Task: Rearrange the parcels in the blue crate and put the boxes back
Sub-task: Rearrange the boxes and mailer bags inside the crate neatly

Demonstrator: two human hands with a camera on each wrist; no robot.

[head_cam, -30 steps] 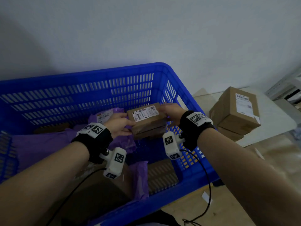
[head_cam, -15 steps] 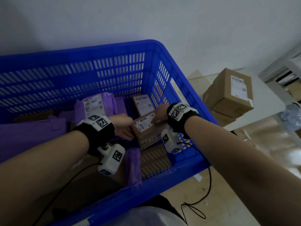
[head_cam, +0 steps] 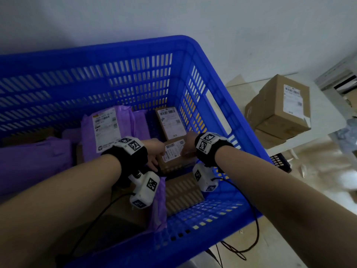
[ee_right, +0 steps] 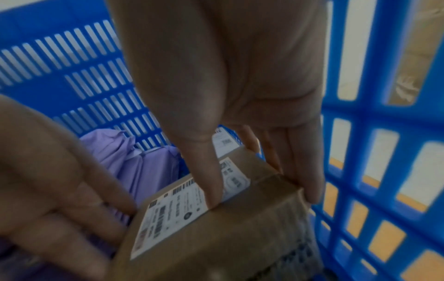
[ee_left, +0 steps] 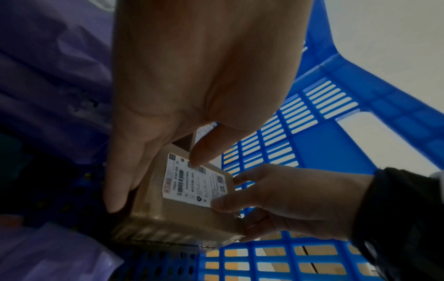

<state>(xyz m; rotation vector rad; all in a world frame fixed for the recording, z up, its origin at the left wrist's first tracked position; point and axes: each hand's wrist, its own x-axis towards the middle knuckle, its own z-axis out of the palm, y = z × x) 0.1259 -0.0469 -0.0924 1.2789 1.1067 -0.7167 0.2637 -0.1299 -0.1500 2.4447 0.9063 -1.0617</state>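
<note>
A small brown cardboard box (head_cam: pixel 173 157) with a white label sits low in the right front part of the blue crate (head_cam: pixel 210 70). My left hand (head_cam: pixel 154 155) grips its left side, thumb on the label and fingers down the side (ee_left: pixel 125 180). My right hand (head_cam: pixel 188 147) grips its right side, thumb on the label (ee_right: pixel 211 180) and fingers over the far edge. The box (ee_left: pixel 182 214) hangs just above the crate floor. Behind it lies another labelled brown box (head_cam: pixel 170 120), with purple mailer parcels (head_cam: pixel 110 128) to the left.
More purple parcels (head_cam: pixel 32 161) fill the crate's left half. A flat brown carton (head_cam: pixel 181 192) lies on the crate floor near the front wall. Outside to the right, two stacked cardboard boxes (head_cam: pixel 280 105) stand on a white table (head_cam: pixel 328 120). Cables trail to the floor.
Both hands have lowered the small brown box from mid-height down towards the crate floor and nearer the front right corner. The second labelled box behind it has come into view.
</note>
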